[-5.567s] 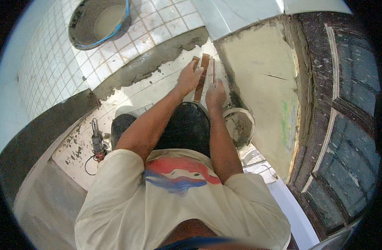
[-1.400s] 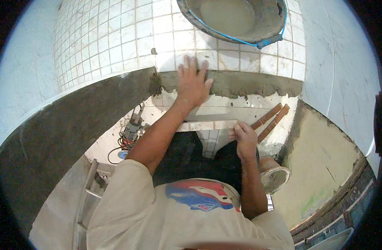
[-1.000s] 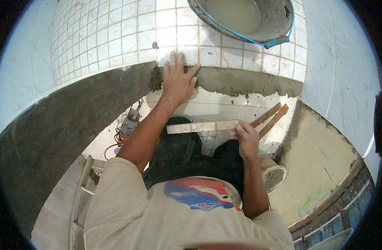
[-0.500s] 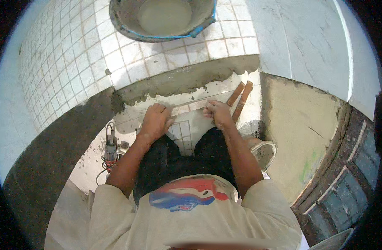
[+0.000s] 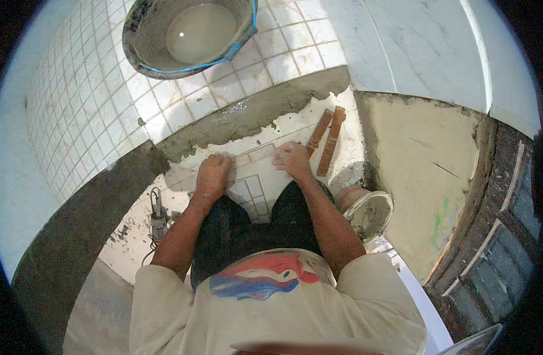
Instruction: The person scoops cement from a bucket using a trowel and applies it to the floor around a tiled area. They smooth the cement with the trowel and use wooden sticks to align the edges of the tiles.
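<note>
A narrow light tile strip (image 5: 254, 155) with cross lines spans the gap between my two hands, low in front of the wet mortar band. My left hand (image 5: 214, 175) is closed at the strip's left end, fingers curled. At its right end my right hand (image 5: 294, 160) pinches it, thumb and fingers together. Below the strip, between my knees, lies a pale tile piece with a lined grid (image 5: 248, 194). Two reddish-brown flat bars (image 5: 331, 141) rest just beyond my right hand. Both palms are hidden.
A black bucket (image 5: 147, 44) with a blue rim and cloudy liquid stands on the white tiled ledge (image 5: 319, 32). Grey mortar (image 5: 248, 115) coats its front edge. A power tool (image 5: 159, 222) with a cord lies left, a mortar-stained pail (image 5: 378, 213) right. Rough walls flank both sides.
My view has shifted, so the bucket shows more fully and further left. Both hands still hold the strip, with little movement of their own. The pail comes more into sight.
</note>
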The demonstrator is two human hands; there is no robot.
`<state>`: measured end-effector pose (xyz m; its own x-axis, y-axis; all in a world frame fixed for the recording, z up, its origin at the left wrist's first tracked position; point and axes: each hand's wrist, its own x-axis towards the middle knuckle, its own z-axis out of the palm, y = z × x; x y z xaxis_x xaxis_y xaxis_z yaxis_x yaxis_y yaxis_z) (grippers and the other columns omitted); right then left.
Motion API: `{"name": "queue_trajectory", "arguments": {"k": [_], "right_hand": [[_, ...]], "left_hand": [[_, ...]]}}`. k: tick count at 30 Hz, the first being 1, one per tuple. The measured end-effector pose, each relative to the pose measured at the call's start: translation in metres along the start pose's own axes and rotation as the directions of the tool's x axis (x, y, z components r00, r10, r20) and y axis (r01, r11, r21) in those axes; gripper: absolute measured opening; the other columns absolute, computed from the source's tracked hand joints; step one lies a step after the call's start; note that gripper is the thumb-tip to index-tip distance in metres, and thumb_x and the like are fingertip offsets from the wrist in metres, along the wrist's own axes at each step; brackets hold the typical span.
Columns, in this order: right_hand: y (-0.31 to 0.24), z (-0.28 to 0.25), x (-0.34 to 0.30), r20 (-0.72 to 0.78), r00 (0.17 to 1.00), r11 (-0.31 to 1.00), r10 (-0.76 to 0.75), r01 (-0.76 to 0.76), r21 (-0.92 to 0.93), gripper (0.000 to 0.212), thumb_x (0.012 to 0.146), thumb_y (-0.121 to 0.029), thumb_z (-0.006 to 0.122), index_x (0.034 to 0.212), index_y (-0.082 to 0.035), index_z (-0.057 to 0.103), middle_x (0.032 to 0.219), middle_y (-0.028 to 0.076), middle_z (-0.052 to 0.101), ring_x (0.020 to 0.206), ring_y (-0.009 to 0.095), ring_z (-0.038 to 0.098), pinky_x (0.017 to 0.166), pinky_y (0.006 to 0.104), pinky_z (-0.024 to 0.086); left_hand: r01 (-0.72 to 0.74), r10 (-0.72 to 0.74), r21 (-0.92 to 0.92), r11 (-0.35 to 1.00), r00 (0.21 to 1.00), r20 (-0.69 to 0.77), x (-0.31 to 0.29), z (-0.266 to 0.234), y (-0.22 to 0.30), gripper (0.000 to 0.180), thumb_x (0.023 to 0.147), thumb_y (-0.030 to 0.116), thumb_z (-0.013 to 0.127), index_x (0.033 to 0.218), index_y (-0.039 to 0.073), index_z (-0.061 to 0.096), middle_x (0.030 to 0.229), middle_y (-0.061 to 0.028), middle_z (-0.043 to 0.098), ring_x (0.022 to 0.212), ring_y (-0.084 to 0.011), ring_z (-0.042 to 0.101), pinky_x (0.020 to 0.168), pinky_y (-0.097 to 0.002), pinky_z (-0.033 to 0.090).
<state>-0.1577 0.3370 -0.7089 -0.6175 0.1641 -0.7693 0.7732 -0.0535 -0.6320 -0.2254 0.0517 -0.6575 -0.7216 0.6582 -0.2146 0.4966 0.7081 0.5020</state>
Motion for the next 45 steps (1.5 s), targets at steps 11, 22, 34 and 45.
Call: {"name": "queue_trajectory", "arguments": {"k": [11,22,34,45], "right_hand": [[0.013,-0.058,-0.003,-0.199,0.968,0.935,-0.150,0.073,-0.348,0.021,0.096,-0.017,0.064,0.097,0.004,0.064,0.080,0.012,0.068,0.063,0.020,0.069,0.053,0.0320,0.058],[0.006,-0.035,-0.020,-0.207,0.978,0.975,-0.026,-0.021,-0.221,0.017,0.095,-0.014,0.063,0.096,0.003,0.063,0.078,0.010,0.066,0.060,0.018,0.066,0.051,0.0328,0.058],[-0.018,-0.056,-0.019,-0.431,0.841,0.726,-0.327,-0.069,-0.684,0.040,0.093,-0.036,0.068,0.098,0.003,0.065,0.091,0.022,0.070,0.081,0.035,0.072,0.080,0.0449,0.057],[-0.038,-0.066,-0.013,-0.537,0.772,0.718,-0.340,-0.155,-0.678,0.052,0.084,-0.043,0.078,0.104,0.003,0.061,0.098,0.025,0.070,0.091,0.044,0.070,0.084,0.0498,0.055]], "left_hand": [[0.056,-0.047,0.053,0.997,0.987,-0.151,0.018,-0.035,0.013,0.016,0.081,0.007,0.059,0.096,0.004,0.063,0.096,-0.0161,0.060,0.093,-0.0359,0.060,0.081,-0.0488,0.048],[0.123,-0.082,0.175,0.977,0.971,-0.225,0.110,-0.056,-0.012,0.019,0.083,0.010,0.061,0.100,0.008,0.067,0.099,-0.0113,0.062,0.100,-0.0309,0.060,0.085,-0.0457,0.048],[0.084,-0.072,0.048,0.995,0.974,-0.217,0.069,-0.051,-0.003,0.019,0.081,0.008,0.063,0.100,0.006,0.065,0.101,-0.0154,0.061,0.102,-0.0359,0.059,0.085,-0.0497,0.049],[-0.021,0.020,0.095,0.995,1.000,0.006,-0.008,-0.015,-0.020,0.025,0.081,0.009,0.063,0.106,0.006,0.063,0.103,-0.0145,0.059,0.103,-0.0349,0.058,0.087,-0.0470,0.047]]}}
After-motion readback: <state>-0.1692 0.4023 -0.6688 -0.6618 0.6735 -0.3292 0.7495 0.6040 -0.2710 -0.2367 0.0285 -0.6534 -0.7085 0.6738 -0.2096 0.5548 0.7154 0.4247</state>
